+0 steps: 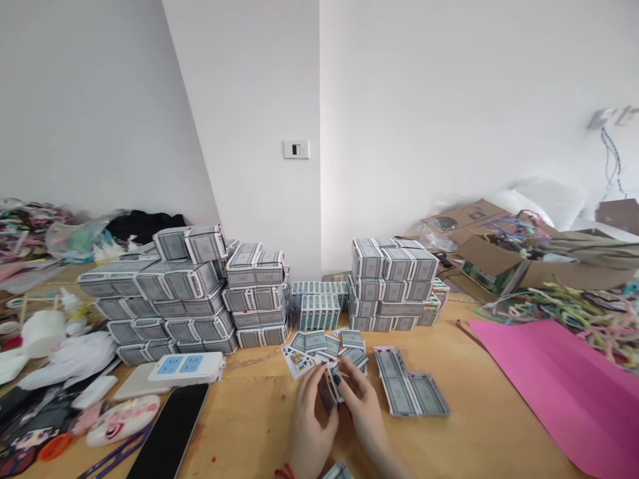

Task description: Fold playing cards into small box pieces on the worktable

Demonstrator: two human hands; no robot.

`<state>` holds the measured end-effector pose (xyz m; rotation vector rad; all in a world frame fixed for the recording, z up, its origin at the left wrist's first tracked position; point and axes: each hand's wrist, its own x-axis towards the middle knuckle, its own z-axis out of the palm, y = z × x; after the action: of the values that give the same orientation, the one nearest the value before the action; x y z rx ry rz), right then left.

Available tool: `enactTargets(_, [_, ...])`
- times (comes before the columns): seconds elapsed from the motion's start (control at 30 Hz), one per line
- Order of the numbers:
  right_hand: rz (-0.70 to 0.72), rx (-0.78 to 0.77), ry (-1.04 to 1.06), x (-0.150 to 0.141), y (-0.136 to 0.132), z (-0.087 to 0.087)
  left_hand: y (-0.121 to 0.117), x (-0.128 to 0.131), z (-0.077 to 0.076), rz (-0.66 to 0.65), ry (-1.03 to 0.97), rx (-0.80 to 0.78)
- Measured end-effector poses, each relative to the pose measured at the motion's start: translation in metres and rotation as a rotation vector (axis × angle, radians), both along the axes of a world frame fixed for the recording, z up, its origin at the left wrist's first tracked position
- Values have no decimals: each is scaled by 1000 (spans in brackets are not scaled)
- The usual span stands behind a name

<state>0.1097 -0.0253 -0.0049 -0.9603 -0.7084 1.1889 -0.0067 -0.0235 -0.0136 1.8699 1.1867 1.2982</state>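
Near the front middle of the wooden table, my left hand [310, 420] and my right hand [363, 406] are closed around a few playing cards [328, 389] held on edge between them. My fingers hide much of these cards, so how many there are I cannot tell. Just beyond my fingertips lie loose playing cards [314, 342], most face down, with a few face up. Right of my right hand lies an L-shaped set of joined card blocks [407, 389]. Part of another card [339, 471] shows at the bottom edge, below my wrists.
Stacks of card-covered blocks stand left [184, 283] and right [394, 279], with green-backed card boxes [319, 309] between them. A black phone [170, 429], a white case [187, 367] and clutter occupy the left. Pink paper [559, 386], tangled cords [584, 319] and a cardboard box [544, 274] lie right.
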Motion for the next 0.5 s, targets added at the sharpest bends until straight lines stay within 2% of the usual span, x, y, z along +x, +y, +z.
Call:
enactTargets(0.27, [19, -30, -34, -1, -1, 4, -1, -1, 6, -40, -61, -78])
enactTargets(0.5, [-21, -41, -39, 1, 1, 1, -1, -2, 8, -43, -19, -35])
